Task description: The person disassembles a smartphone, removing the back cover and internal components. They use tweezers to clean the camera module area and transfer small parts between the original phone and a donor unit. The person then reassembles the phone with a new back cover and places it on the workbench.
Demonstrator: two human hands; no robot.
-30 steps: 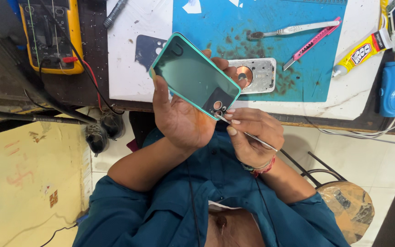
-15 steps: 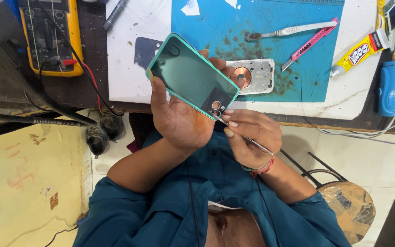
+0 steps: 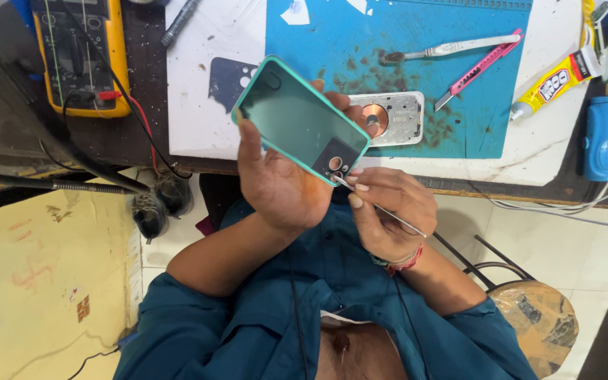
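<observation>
Little changed since earlier frames: phone back cover [image 3: 297, 119] tilted slightly, same place above desk edge. Left hand [image 3: 279, 186] clasps teal-rimmed cover, fingers wrapped round edges. Right hand [image 3: 388, 211] pinches thin metal probe [image 3: 381, 209], tip at camera cutout. Blue mat [image 3: 459, 84] holds phone chassis [image 3: 388, 118], toothbrush [image 3: 448, 49], pink cutter [image 3: 480, 69]. Glue tube [image 3: 554, 86], yellow multimeter [image 3: 82, 53] on desk.

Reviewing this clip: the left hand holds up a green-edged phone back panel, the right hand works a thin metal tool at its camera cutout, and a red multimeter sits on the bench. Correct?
Not quite: the head view shows the multimeter is yellow, not red. The rest stands: the left hand holds up the green-edged back panel, and the right hand works a thin metal tool at its camera cutout.
</observation>
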